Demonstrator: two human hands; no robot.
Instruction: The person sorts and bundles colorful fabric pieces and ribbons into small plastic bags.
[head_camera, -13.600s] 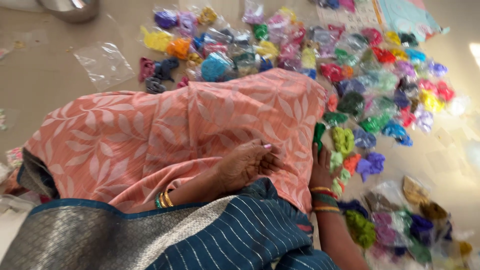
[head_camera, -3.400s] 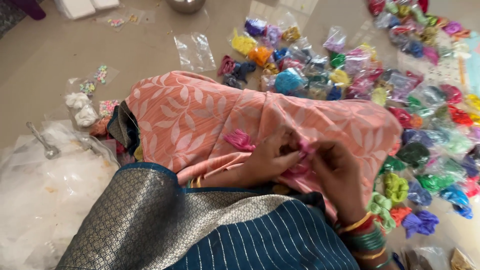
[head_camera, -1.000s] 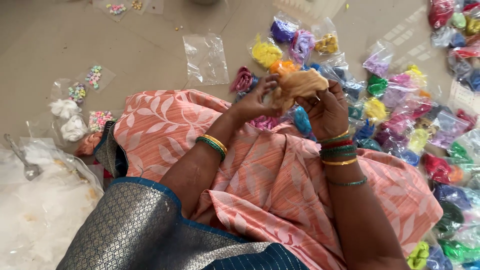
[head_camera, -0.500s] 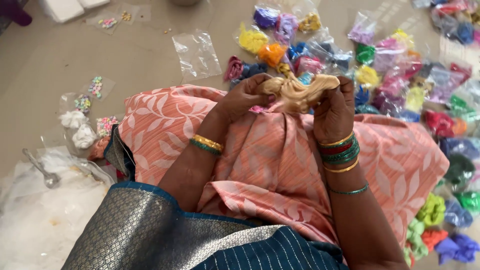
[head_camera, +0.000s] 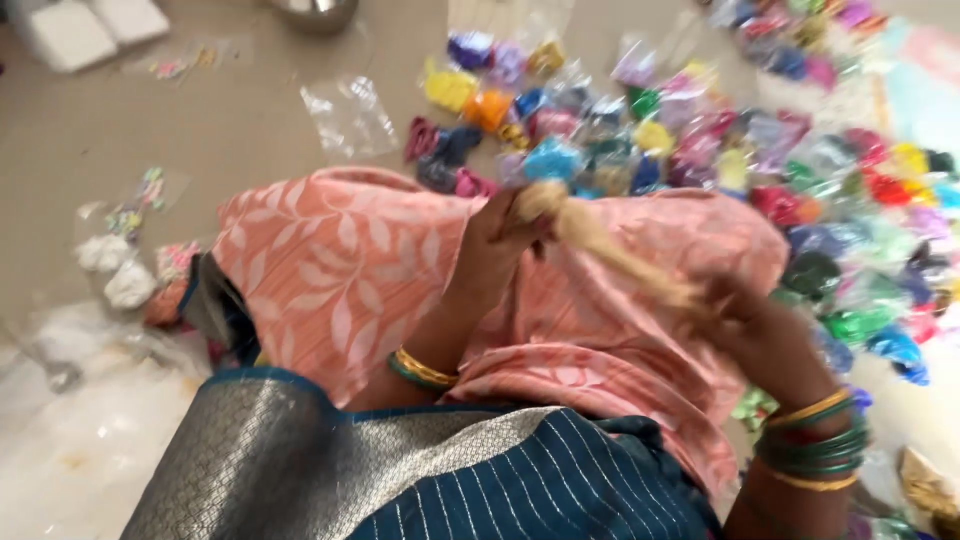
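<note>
Both hands pull a tan scrunchie above the lap.
The left hand and the right hand are clamped on the two ends of the tan scrunchie, stretched over the pink cloth.

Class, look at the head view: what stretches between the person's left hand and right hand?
A tan, fluffy strip runs from the left hand to the right hand, above the peach leaf-print cloth, in the head view.

Home floor used as craft-packing spot: bare beige tiled floor, spread of small clear plastic packets of coloured fabric pieces, steel bowl, person seated on ground.
</note>
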